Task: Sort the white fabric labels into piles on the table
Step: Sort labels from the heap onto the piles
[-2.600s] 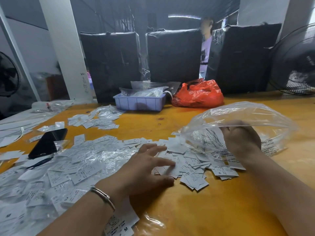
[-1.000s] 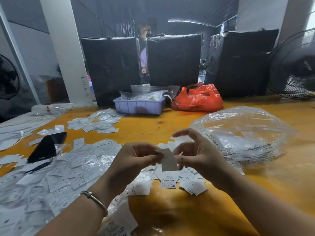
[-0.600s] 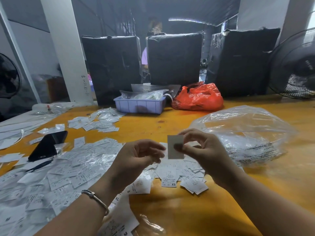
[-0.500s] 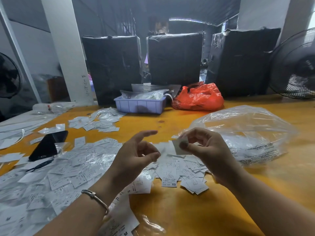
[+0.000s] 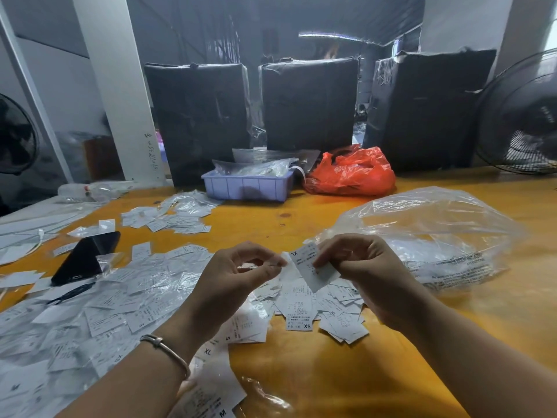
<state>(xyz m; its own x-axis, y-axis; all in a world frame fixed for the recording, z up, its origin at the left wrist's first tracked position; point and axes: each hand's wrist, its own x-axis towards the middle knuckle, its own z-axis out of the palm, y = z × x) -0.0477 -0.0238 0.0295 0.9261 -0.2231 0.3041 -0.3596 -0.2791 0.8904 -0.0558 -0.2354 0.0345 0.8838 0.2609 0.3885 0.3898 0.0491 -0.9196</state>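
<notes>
One XL label (image 5: 313, 268) pinched in right hand (image 5: 358, 267) — long axis slanting down-right; left hand (image 5: 238, 273) just beside, fingertips curled at adjoining white piece, grip unclear.

Both forearms reach forward, hands raised close together. The right hand (image 5: 358, 267) has fingers curled, thumb and fingertips pinching. The left hand (image 5: 238, 276) is curled too, thumb meeting forefinger, a bracelet (image 5: 165, 348) on its wrist.
</notes>
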